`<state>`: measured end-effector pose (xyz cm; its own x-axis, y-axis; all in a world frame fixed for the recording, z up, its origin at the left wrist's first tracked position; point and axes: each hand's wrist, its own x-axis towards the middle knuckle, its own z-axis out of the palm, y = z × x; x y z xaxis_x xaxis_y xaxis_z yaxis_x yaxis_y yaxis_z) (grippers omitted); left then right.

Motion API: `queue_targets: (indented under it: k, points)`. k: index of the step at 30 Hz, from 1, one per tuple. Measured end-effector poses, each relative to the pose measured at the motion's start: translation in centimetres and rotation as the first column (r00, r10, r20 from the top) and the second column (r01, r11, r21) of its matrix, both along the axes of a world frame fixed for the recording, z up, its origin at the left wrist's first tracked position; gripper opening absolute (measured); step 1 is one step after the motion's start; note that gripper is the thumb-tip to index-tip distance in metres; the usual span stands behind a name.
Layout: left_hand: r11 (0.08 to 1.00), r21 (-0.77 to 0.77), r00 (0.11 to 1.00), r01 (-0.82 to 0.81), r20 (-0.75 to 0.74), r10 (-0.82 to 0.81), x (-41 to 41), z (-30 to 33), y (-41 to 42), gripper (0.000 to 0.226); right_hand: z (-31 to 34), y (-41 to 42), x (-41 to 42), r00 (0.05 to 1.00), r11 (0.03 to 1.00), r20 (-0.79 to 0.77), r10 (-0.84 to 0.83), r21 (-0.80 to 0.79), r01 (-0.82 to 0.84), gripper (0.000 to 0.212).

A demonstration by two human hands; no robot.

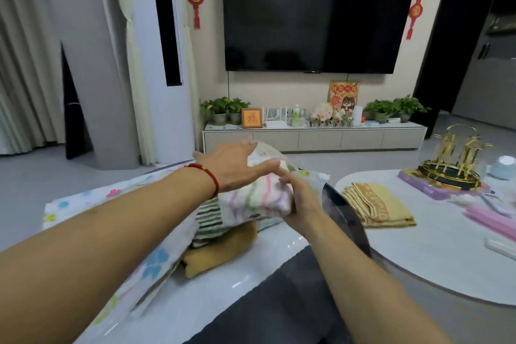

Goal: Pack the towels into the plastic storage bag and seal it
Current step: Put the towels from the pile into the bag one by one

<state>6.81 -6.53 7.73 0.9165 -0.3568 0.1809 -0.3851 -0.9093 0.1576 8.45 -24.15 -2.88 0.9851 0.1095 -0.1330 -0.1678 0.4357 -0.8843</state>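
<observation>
Two bare forearms reach out low over the white table point(245, 268); the left one wears a red cord bracelet point(208, 177) at the wrist. The left hand point(237, 169) lies flat and spread, fingers straight, pressing down on top of the pastel-striped towel point(251, 200); the right hand point(300, 200) grips that towel's right end, fingers curled under it and thumb on top. This towel is white with pink, lilac and green stripes, folded into a thick soft pad; it sits on top of a stack, with a green-and-white striped towel point(208, 216) beneath it and a mustard-yellow towel point(220, 253) at the bottom, resting on the table. The plastic storage bag point(145, 265), clear with blue, pink and green flower prints, spreads out to the left of the stack and seems to wrap over it; crinkled clear plastic shows just beyond the top towel, under the left fingertips; its mouth looks unsealed, though I cannot be sure. To the right of the stack, well apart on the neighbouring rounded tabletop, lies another folded yellow towel point(379, 208); beyond that stands a gold ornament point(453, 165).
</observation>
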Motion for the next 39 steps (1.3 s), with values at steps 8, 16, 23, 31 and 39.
queue_targets:
  k: [8,16,23,31,39]
  points:
    - [0.996,0.084,0.999,-0.006,0.036,0.003,0.2,-1.5,0.3,0.098,-4.8,-0.8,1.8,0.996,0.946,0.025,-0.08,-0.314,0.084,0.027]
    - [0.973,0.224,0.975,0.052,0.201,-0.098,0.4,-6.2,-2.7,0.092,-6.6,-16.3,-1.8,0.75,0.599,0.312,-0.583,-0.459,0.656,0.028]
    - [0.88,0.462,0.96,0.113,0.177,-0.216,2.9,-10.2,-10.0,0.076,-9.4,-24.6,1.6,0.846,0.125,0.309,-0.434,-0.91,0.397,0.033]
    - [0.872,0.464,0.947,0.159,0.179,-0.267,4.1,-13.3,-11.8,0.076,-12.5,-31.4,8.0,0.878,-0.008,0.189,-0.44,-0.978,0.206,0.054]
    - [0.887,0.435,0.955,0.159,0.161,-0.25,4.5,-14.0,-12.2,0.074,-13.9,-33.3,8.4,0.784,-0.026,0.167,-0.598,-0.982,0.189,0.066]
